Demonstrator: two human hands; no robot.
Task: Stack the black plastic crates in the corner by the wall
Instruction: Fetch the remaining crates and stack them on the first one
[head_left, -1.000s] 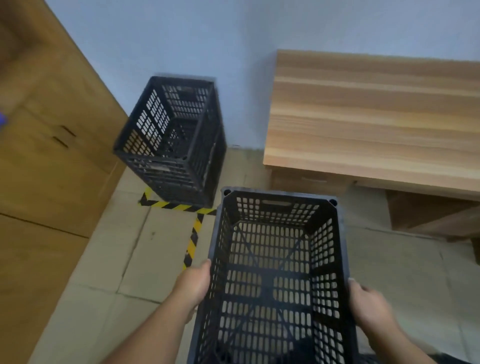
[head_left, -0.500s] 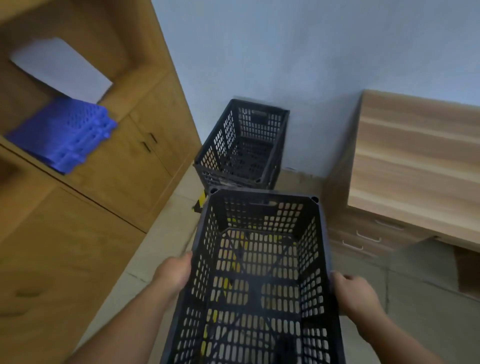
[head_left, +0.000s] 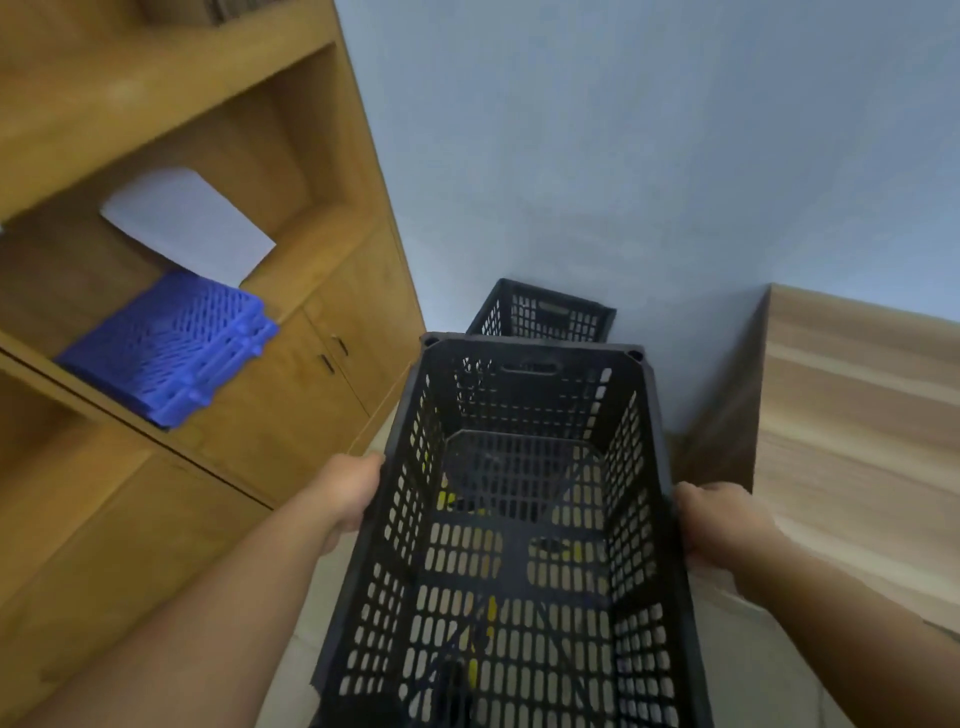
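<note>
I carry a black perforated plastic crate (head_left: 524, 519) in front of me, open side up. My left hand (head_left: 348, 493) grips its left rim and my right hand (head_left: 714, 525) grips its right rim. A second black crate (head_left: 540, 312) stands on the floor in the corner against the pale blue wall, just beyond the carried crate's far edge. Only its upper far part shows; the rest is hidden behind the crate I hold. Yellow and black floor tape shows through the carried crate's holes.
A wooden cabinet (head_left: 291, 410) with shelves and doors lines the left side; a stack of blue plastic trays (head_left: 171, 348) and a white sheet (head_left: 187, 228) lie on its shelf. A wooden desk (head_left: 852, 431) stands close on the right. The corner gap between them is narrow.
The view has tilted up and closed in on the corner. The held crate now overlaps the standing crate, hiding most of it. Both hands keep their grip on the rims.
</note>
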